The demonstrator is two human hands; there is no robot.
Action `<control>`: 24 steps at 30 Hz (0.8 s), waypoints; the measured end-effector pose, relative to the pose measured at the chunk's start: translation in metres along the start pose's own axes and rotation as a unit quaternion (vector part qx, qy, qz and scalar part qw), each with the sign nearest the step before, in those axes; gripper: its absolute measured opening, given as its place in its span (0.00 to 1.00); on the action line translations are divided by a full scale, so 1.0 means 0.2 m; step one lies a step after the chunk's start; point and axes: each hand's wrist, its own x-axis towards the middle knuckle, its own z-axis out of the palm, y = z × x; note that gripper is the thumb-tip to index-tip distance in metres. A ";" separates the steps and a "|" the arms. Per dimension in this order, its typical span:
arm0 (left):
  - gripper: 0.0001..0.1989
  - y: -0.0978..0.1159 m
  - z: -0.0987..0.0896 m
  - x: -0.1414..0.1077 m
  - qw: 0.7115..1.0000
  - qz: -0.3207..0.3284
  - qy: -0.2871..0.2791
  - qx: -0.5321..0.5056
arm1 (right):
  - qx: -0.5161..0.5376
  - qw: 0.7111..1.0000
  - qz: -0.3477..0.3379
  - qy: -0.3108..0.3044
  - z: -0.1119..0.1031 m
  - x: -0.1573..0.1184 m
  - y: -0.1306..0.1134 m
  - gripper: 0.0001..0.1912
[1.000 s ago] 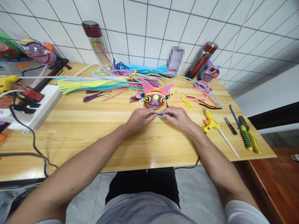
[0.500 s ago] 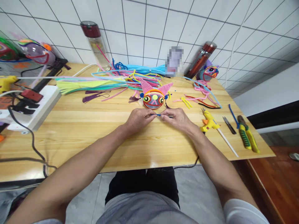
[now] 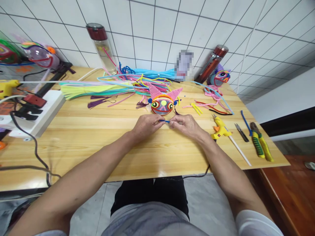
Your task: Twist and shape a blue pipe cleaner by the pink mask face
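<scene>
My left hand (image 3: 146, 126) pinches one end of a short blue pipe cleaner (image 3: 164, 121). Its other end is between the closed fingers of my right hand (image 3: 185, 125). The blue piece runs roughly level across the small gap between the fingertips. Just beyond both hands, a decorated face (image 3: 162, 105) with pink pointed ears, round yellow-and-black eyes and red trim rests on the wooden table (image 3: 157, 150). Dark tassels lie at its two sides.
Bundled pipe cleaners (image 3: 98, 88) lie behind. A yellow glue gun (image 3: 221, 128), small snips (image 3: 241, 132) and green-yellow pliers (image 3: 260, 142) lie right. A white power strip (image 3: 49, 111) with cables is left. A glass bottle (image 3: 102, 49) and a red flask (image 3: 211, 64) stand behind.
A little more of the blue pipe cleaner shows between my fingertips. My hands have otherwise hardly moved.
</scene>
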 end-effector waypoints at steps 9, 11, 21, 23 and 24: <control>0.07 0.02 -0.02 0.01 1.000 -0.022 0.012 0.013 | -0.009 1.000 0.009 0.021 -0.03 0.00 0.00 0.10; 0.07 0.03 -0.03 0.01 0.999 -0.026 0.018 0.015 | -0.005 0.999 0.017 0.033 -0.04 0.00 0.00 0.10; 0.07 0.04 -0.04 0.02 0.999 -0.023 0.046 0.014 | 0.050 0.994 0.034 0.087 -0.06 0.01 0.03 0.11; 0.08 0.05 -0.04 0.02 0.998 -0.024 0.048 0.016 | 0.046 0.995 0.031 0.088 -0.06 0.01 0.04 0.11; 0.08 0.05 -0.04 0.02 0.998 -0.024 0.047 0.017 | 0.045 0.995 0.031 0.089 -0.06 0.01 0.04 0.11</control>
